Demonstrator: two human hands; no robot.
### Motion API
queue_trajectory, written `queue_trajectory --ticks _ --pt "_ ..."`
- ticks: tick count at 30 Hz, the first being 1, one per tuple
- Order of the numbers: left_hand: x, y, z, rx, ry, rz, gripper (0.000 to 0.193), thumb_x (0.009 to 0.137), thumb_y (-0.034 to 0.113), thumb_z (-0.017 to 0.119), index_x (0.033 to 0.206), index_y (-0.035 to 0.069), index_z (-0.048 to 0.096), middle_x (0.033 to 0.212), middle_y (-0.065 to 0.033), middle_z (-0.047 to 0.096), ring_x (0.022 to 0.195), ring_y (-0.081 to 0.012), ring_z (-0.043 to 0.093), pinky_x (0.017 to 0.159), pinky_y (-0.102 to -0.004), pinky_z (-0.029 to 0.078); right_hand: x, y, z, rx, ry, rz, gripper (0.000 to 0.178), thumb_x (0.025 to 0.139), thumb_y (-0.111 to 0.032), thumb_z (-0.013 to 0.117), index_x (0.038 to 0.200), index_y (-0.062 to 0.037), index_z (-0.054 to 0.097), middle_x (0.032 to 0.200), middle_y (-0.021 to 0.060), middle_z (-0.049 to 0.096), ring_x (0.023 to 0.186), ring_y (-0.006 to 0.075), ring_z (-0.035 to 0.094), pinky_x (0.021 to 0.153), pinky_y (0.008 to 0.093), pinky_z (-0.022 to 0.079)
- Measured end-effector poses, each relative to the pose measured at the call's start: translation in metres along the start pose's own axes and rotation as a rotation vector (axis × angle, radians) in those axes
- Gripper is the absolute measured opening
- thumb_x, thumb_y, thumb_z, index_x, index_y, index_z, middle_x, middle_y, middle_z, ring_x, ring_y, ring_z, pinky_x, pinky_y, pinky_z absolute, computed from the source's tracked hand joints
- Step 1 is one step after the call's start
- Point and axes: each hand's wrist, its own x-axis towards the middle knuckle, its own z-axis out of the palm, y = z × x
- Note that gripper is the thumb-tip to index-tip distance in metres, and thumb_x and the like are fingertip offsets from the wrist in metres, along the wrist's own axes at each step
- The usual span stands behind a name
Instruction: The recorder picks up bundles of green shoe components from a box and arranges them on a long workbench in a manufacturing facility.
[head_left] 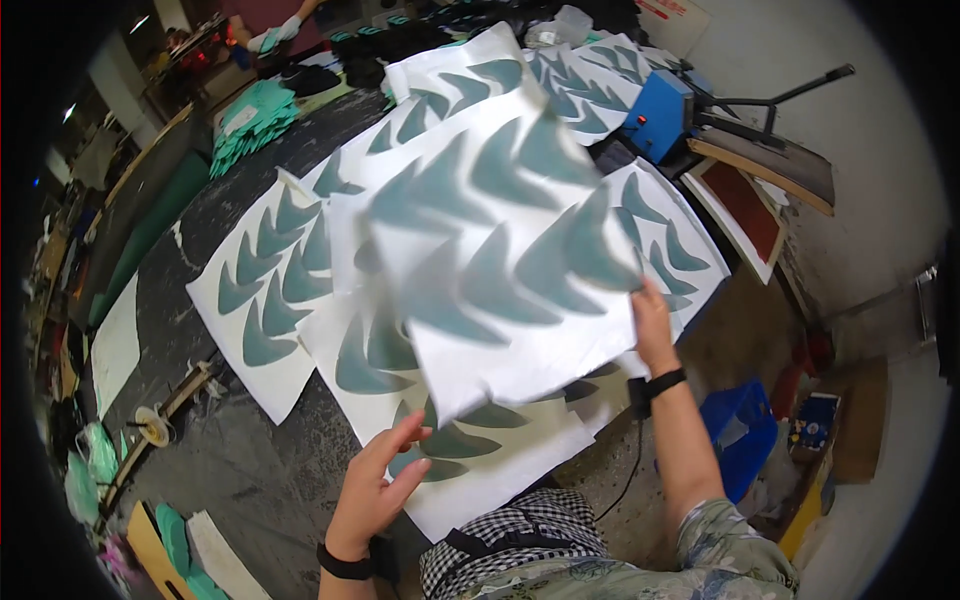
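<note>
My lifted sheet (pixel 510 250) is blurred, partly hiding the lower sheet (pixel 515 462); beyond it, a co-worker (pixel 268 18) is cut off.

Red print on a whitish flat rectangular board (pixel 686 20), too small to read
The board's red characters stand at the upper right, near the top edge; a small white paper slip (pixel 240 120) lies on the stack of flat mint-green cut pieces (pixel 262 105), any writing on it illegible.
</note>
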Motion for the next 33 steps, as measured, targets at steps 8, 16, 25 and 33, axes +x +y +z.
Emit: queue_trajectory --ticks 8,16,25,33 --pt "-0.070 -0.058 -0.007 0.050 -0.047 -0.348 0.037 0.091 0.012 0.063 0.127 0.008 0.060 0.111 -0.0130 0.067 0.102 -0.0209 0.065 0.084 -0.0310 0.051 0.115 0.062 -0.094 -0.085 0.449 0.129 0.052 0.091 -0.024 0.058 0.139 -0.0111 0.044 0.124 0.0086 0.054 0.105 0.0209 0.052 0.091 0.0379 0.042" --pt "-0.185 -0.104 -0.011 -0.183 0.286 -0.572 0.035 0.092 0.011 0.062 0.127 0.007 0.060 0.107 -0.0085 0.068 0.093 -0.0138 0.063 0.084 -0.0280 0.051 -0.042 0.039 0.087 0.152 0.017 0.156 0.023 0.092 -0.008 0.060 0.114 -0.0021 0.058 0.094 0.0012 0.058 0.074 0.0065 0.051 0.066 0.0225 0.044" --pt "-0.316 -0.137 -0.020 -0.277 0.519 -0.590 0.035 0.093 0.012 0.062 0.127 0.007 0.059 0.107 -0.0088 0.068 0.094 -0.0142 0.064 0.084 -0.0277 0.050 -0.293 -0.004 0.288 -0.016 -1.272 0.341 0.019 0.092 -0.006 0.060 0.110 -0.0021 0.063 0.097 0.0039 0.064 0.085 0.0105 0.060 0.076 0.0250 0.050" --pt "-0.481 -0.177 -0.035 -0.457 0.688 -0.653 0.037 0.093 0.013 0.062 0.128 0.002 0.057 0.113 -0.0094 0.066 0.104 -0.0159 0.062 0.091 -0.0292 0.048 -0.406 0.022 0.380 -0.104 -1.228 0.576 0.018 0.093 -0.010 0.059 0.109 -0.0029 0.063 0.098 0.0059 0.066 0.086 0.0120 0.062 0.075 0.0255 0.051"
